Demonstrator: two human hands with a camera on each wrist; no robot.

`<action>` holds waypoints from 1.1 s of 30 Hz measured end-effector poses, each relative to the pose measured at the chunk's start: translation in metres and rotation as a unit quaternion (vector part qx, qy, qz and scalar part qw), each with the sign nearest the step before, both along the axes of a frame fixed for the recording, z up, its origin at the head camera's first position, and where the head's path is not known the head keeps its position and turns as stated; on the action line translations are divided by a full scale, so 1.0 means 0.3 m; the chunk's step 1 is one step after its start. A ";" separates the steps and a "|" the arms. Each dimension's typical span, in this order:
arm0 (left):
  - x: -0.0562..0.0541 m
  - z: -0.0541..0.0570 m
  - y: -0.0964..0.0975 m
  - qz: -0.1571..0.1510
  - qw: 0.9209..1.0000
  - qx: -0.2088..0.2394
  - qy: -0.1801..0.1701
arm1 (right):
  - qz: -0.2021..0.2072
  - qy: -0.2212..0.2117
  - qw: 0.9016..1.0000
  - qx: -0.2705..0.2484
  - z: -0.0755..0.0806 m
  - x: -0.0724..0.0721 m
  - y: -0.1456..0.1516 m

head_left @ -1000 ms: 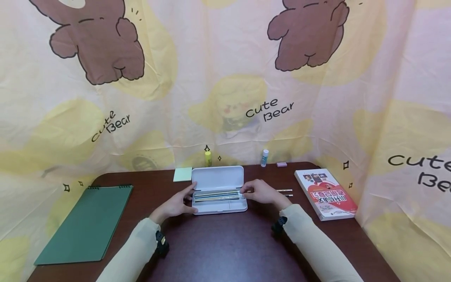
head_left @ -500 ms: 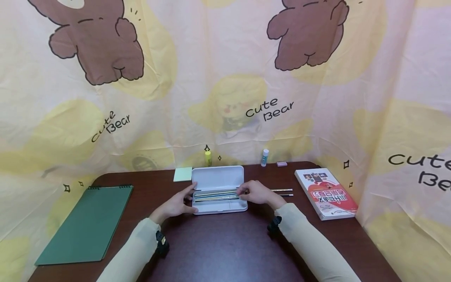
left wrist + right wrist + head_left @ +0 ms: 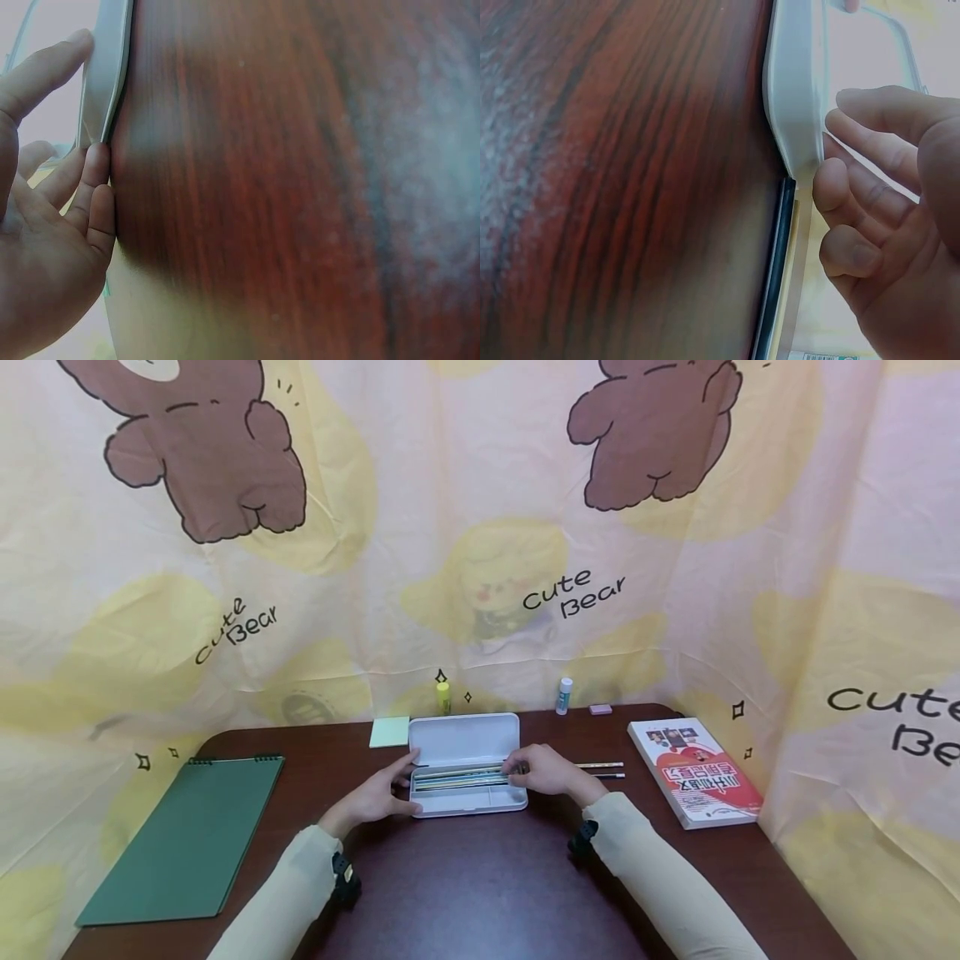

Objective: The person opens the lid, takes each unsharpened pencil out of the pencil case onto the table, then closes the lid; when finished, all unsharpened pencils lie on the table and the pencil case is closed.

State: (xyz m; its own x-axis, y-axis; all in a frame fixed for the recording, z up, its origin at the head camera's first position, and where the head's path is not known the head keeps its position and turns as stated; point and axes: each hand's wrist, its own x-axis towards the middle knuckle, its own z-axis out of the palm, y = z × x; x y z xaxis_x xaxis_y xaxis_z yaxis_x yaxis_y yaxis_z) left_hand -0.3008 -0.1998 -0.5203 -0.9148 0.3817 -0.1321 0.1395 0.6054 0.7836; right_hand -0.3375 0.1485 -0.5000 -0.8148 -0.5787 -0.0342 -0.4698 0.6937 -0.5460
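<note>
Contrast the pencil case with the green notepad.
The pencil case is white; the notepad is green. The pencil case is open, with pencils inside; the notepad lies closed. The left hand grips the pencil case; neither hand touches the notepad. Both rest on the brown table.

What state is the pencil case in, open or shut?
Open: the white pencil case has its lid tipped back, exposing pencils inside.

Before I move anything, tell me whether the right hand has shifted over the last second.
Yes: in the head view, the right hand has moved slightly left, its fingertips now farther in over the white case.
</note>
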 end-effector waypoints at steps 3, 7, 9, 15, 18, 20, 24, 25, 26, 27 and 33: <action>-0.002 -0.001 0.000 -0.007 1.000 0.003 0.007 | 0.007 0.006 1.000 0.000 0.003 0.003 -0.003; -0.002 0.000 0.001 -0.011 1.000 0.002 0.010 | 0.010 0.012 1.000 0.003 0.002 0.004 -0.005; -0.002 0.001 0.001 -0.010 1.000 0.003 0.011 | 0.009 0.014 1.000 0.004 0.001 0.004 -0.008; -0.001 0.000 0.001 -0.008 1.000 0.004 0.014 | 0.012 0.005 1.000 0.007 -0.003 -0.001 -0.012; -0.001 0.001 0.002 -0.003 1.000 0.001 0.010 | 0.011 -0.010 1.000 0.009 -0.002 0.001 -0.011; 0.000 0.002 0.003 0.001 1.000 -0.001 0.008 | 0.009 -0.012 1.000 0.016 -0.002 0.001 -0.008; 0.002 0.005 0.004 0.006 1.000 -0.006 0.005 | 0.005 -0.014 0.999 0.030 -0.001 0.001 -0.005; 0.002 0.005 0.003 0.007 1.000 -0.007 0.004 | 0.007 -0.012 0.999 0.034 -0.002 0.000 -0.004; 0.002 0.005 0.003 0.008 1.000 -0.008 0.002 | 0.009 -0.012 0.999 0.037 -0.003 0.000 -0.004; 0.002 0.004 0.003 0.008 1.000 -0.009 0.000 | 0.011 -0.011 0.999 0.038 -0.003 0.001 -0.004; 0.002 0.004 0.003 0.011 1.000 -0.011 -0.005 | 0.013 -0.001 0.999 0.047 -0.005 0.006 -0.008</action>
State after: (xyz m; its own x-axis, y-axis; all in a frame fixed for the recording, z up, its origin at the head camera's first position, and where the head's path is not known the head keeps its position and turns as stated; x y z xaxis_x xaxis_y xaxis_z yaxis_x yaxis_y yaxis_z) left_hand -0.3001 -0.1988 -0.5190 -0.9217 0.3577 -0.1501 0.1174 0.6261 0.7709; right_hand -0.3357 0.1460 -0.5015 -0.7992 -0.5943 -0.0906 -0.4876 0.7289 -0.4806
